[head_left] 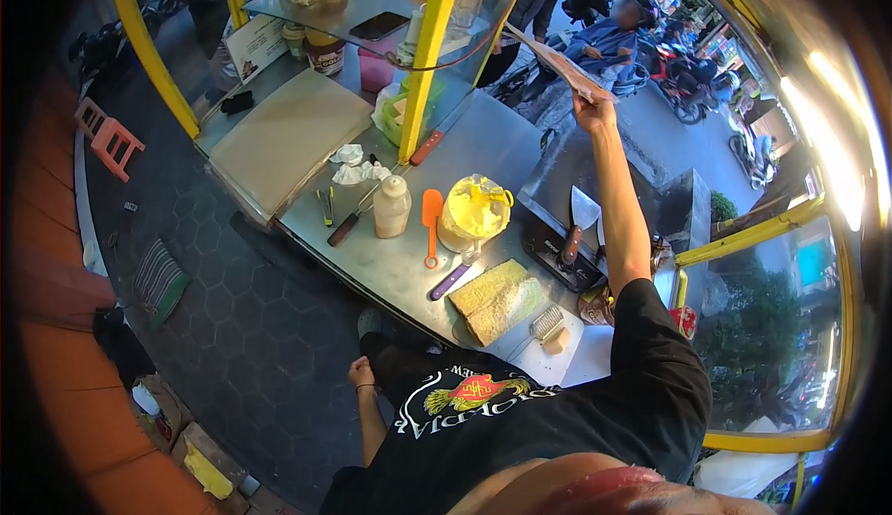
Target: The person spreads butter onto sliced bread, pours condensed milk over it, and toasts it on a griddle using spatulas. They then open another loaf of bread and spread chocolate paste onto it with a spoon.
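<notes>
My right hand (594, 116) is stretched out over the far right of the cart, shut on the near end of a flat, thin, plastic-covered packet (561, 65). My left hand (361, 372) hangs low beside my body, fingers curled, with nothing visible in it. On the steel counter stand an open tub of yellow spread (477, 214), an orange spatula (432, 226) and a squeeze bottle (392, 208). Nearer me lie a purple-handled knife (451, 282), a bread slab with grated topping (496, 299), a metal grater (547, 322) and a block of cheese (556, 341).
A black stove or griddle (557, 250) with a wooden-handled scraper (572, 244) stands right of the tub. At left is a large pale board (289, 138). Yellow posts (432, 55) and a glass shelf frame the counter. A seated person (603, 44) is beyond the cart.
</notes>
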`<state>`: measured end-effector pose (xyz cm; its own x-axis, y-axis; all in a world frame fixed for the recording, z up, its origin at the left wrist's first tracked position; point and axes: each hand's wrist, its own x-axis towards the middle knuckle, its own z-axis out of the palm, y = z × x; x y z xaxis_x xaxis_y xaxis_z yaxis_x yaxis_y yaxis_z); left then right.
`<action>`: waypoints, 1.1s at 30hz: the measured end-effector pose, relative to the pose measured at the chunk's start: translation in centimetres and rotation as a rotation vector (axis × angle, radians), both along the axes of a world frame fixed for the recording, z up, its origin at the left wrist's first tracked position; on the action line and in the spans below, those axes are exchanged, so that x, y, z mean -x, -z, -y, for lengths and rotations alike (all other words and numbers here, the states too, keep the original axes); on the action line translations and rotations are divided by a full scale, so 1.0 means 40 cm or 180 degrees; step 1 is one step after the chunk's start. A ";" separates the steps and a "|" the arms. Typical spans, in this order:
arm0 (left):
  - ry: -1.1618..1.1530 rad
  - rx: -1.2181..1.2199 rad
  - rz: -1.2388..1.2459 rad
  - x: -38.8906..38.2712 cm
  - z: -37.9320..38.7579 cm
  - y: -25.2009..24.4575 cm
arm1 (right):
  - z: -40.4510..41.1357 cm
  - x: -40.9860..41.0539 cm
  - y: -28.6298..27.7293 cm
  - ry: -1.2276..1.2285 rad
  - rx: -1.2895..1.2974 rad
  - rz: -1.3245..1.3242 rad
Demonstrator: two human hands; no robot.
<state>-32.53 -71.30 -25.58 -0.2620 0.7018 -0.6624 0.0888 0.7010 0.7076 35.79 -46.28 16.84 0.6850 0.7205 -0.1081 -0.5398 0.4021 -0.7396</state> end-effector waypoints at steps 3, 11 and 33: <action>-0.0270 -0.0392 0.0384 0.031 0.029 0.057 | -0.021 -0.002 0.008 0.0285 0.0165 -0.0076; -0.0614 0.2082 0.1004 0.157 0.264 0.201 | -0.049 0.011 -0.022 0.0508 0.0268 0.0041; 0.0348 0.0418 0.0909 0.174 -0.044 -0.044 | 0.155 -0.015 -0.104 -0.0480 0.0400 0.0124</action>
<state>-39.48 -69.53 -23.83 0.0195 0.6194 -0.7848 -0.0204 0.7851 0.6191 36.41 -52.48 21.00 0.5757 0.7978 -0.1790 -0.5568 0.2222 -0.8004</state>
